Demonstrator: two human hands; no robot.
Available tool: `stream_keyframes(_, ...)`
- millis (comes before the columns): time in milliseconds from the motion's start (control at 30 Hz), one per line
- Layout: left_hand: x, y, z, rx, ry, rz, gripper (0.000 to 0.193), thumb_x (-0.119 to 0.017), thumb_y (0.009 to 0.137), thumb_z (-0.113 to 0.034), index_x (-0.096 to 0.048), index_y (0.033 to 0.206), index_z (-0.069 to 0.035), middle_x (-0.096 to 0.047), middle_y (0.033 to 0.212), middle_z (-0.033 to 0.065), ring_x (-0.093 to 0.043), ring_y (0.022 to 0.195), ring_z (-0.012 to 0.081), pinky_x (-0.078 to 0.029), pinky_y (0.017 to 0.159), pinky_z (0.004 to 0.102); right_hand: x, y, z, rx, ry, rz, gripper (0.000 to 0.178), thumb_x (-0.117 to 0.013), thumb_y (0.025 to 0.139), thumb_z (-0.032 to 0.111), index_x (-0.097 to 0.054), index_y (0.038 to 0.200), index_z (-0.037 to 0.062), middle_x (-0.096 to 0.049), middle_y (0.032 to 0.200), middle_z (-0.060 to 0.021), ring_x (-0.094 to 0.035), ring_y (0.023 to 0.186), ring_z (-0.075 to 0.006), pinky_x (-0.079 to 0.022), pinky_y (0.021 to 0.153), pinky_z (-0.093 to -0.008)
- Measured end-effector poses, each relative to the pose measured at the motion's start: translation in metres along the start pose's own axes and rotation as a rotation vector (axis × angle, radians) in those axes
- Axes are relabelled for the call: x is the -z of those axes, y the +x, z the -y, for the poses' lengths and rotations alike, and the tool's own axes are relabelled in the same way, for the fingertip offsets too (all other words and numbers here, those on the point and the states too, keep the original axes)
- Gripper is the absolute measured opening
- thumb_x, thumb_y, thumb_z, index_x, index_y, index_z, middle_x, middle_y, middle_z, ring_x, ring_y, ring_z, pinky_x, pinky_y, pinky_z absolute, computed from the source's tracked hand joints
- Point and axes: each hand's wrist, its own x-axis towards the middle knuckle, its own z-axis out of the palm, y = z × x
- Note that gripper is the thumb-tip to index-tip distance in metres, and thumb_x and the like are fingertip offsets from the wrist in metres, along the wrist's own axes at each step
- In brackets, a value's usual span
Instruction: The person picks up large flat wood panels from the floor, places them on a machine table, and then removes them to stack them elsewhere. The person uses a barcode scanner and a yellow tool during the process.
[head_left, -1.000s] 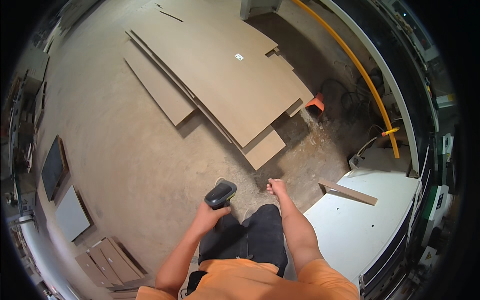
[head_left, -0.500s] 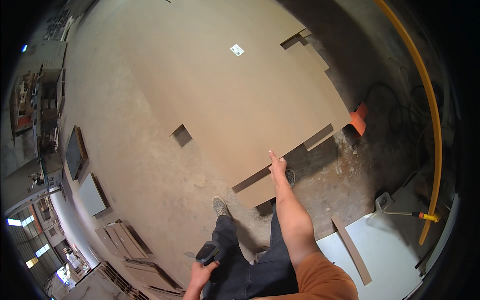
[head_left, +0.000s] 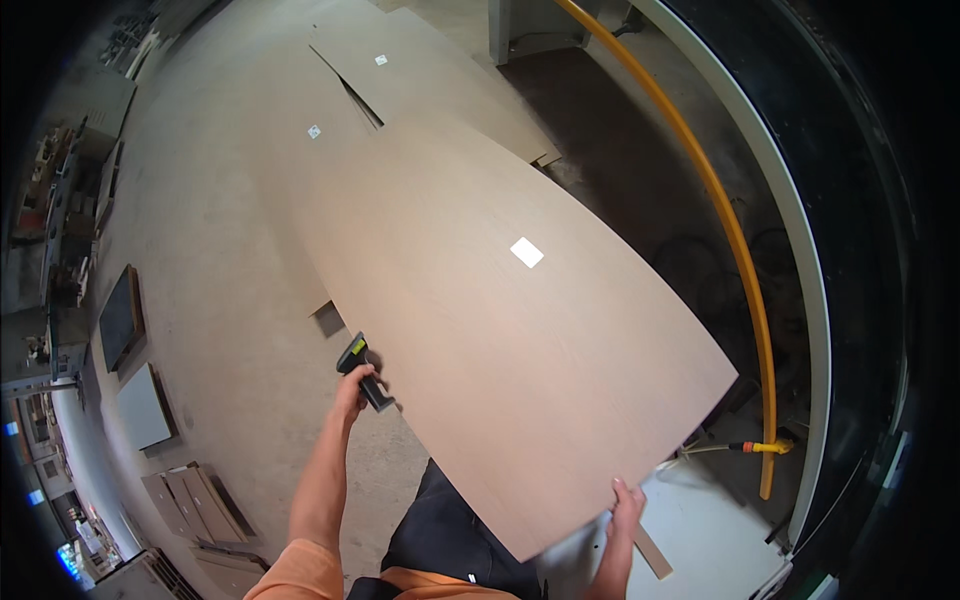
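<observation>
A large light-wood panel (head_left: 450, 300) stretches out in front of me, with a white label (head_left: 527, 252) on its face. Near its close right corner, my right hand (head_left: 627, 503) is closed on the edge, thumb on top and fingers hidden underneath. My left hand (head_left: 352, 388) is wrapped round the grip of a black handheld scanner (head_left: 354, 352) with a green-yellow patch. It is beside the panel's left edge; whether it also touches the panel I cannot tell.
More labelled panels (head_left: 425, 65) lie beyond. A yellow bar (head_left: 735, 235) curves down the right, above a white surface (head_left: 715, 510) with a narrow brown strip (head_left: 655, 553). At left are a dark panel (head_left: 122, 318), a pale panel (head_left: 145, 405) and several brown boards (head_left: 190, 502).
My right hand, earlier pointing over the low panels, now grips a large panel's edge at the near right. My left hand has moved up and forward with the scanner, from beside my thigh.
</observation>
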Motion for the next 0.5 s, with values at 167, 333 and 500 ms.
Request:
stream_keyframes(167, -0.022, 0.014, 0.01, 0.058, -0.347, 0.024, 0.019, -0.064, 0.079, -0.032, -0.06, 0.08, -0.013, -0.062, 0.068, 0.0027, -0.061, 0.058, 0.0143, -0.048, 0.043, 0.0257, 0.107, -0.101, 0.147, 0.265, -0.102, -0.522, 0.039, -0.06, 0.094, 0.021, -0.059, 0.119, -0.009, -0.066, 0.111, -0.0166, -0.064, 0.098, -0.0236, -0.049, 0.089, -0.0353)
stream_keyframes(333, -0.083, -0.055, 0.016, 0.104, -0.252, 0.196, 0.019, -0.061, 0.076, -0.034, -0.055, 0.076, -0.016, -0.057, 0.061, 0.0015, -0.055, 0.046, 0.016, -0.037, 0.03, 0.0279, 0.145, -0.173, 0.257, 0.418, -0.492, -0.777, 0.038, -0.063, 0.092, 0.027, -0.063, 0.099, -0.0104, -0.068, 0.087, -0.0187, -0.063, 0.08, -0.0225, -0.049, 0.079, -0.0367)
stream_keyframes(500, -0.094, -0.128, -0.015, -0.055, -0.336, 0.294, 0.019, -0.06, 0.078, -0.033, -0.053, 0.074, -0.015, -0.052, 0.056, -0.0006, -0.053, 0.047, 0.0148, -0.042, 0.04, 0.0279, 0.215, -0.249, 0.253, 0.457, -0.322, -0.829, 0.032, -0.061, 0.093, 0.023, -0.062, 0.098, -0.0092, -0.068, 0.087, -0.0151, -0.058, 0.078, -0.0187, -0.048, 0.077, -0.0341)
